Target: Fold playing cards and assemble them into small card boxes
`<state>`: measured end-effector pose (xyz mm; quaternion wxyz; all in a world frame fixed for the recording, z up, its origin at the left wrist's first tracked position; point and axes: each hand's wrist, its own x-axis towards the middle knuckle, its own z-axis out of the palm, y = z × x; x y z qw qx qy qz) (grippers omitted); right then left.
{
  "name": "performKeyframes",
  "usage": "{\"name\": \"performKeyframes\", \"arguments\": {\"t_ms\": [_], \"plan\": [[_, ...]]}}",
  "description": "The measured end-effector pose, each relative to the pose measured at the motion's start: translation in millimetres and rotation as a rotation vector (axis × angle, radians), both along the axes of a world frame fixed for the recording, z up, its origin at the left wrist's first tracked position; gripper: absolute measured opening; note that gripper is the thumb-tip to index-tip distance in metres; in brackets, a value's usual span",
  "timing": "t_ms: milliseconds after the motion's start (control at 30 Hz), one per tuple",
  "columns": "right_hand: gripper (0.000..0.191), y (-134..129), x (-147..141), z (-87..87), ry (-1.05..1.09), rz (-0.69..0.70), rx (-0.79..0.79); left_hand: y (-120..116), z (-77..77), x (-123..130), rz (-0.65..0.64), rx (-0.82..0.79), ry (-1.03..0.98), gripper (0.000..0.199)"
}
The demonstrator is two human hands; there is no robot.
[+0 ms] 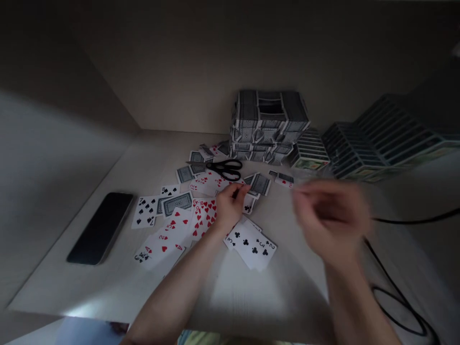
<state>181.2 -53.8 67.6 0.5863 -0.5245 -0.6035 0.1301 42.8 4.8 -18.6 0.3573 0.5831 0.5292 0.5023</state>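
Observation:
My left hand [232, 206] rests over the spread of playing cards, its thumb and fingers curled together. Its fingertips meet the edge of a blue-backed card [261, 184]; whether they grip it is unclear. Blurred by motion, my right hand [330, 220] hovers to the right of the cards with curled fingers, and anything in it cannot be made out. Red-suited cards [204, 216] lie face up left of my left wrist. A fan of clubs cards [253, 247] lies between my forearms. Black-handled scissors [224, 167] lie on the cards just beyond my left hand.
A box-like structure of folded cards [247, 120] stands at the back. Stepped, slatted structures [354, 148] stand to its right. A dark phone [100, 229] lies at left, and a black cable [395, 304] loops at right. Walls [179, 72] enclose the table [143, 151].

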Motion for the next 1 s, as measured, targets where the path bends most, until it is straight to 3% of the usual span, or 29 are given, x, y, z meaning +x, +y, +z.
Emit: {"name": "performKeyframes", "arguments": {"t_ms": [200, 300, 433, 633, 733, 1000], "plan": [[0.012, 40.6, -7.2, -63.6, -0.037, 0.277, -0.256, -0.3, 2.8, -5.3, -0.018, 0.061, 0.076, 0.025], [0.012, 42.2, -7.9, -83.3, 0.056, 0.293, -0.335, -0.1, 4.8, -6.3, -0.059, 0.093, 0.070, 0.021], [0.013, 38.0, -11.0, -89.1, 0.185, 0.221, -0.362, 1.7, 5.6, -3.9, -0.064, 0.052, -0.074, 0.015], [0.018, 40.4, -20.7, -92.3, 0.538, 0.194, -0.396, 9.0, 1.5, -0.1, -0.047, -0.184, -0.408, 0.039], [0.021, 44.2, -19.6, -93.0, 0.544, 0.227, -0.416, 11.7, -0.3, -1.3, -0.010, -0.213, -0.448, 0.032], [0.023, 51.0, -9.9, -98.5, 0.462, 0.222, -0.469, 12.9, -4.0, -6.0, -0.083, -0.259, -0.387, 0.023]]}}
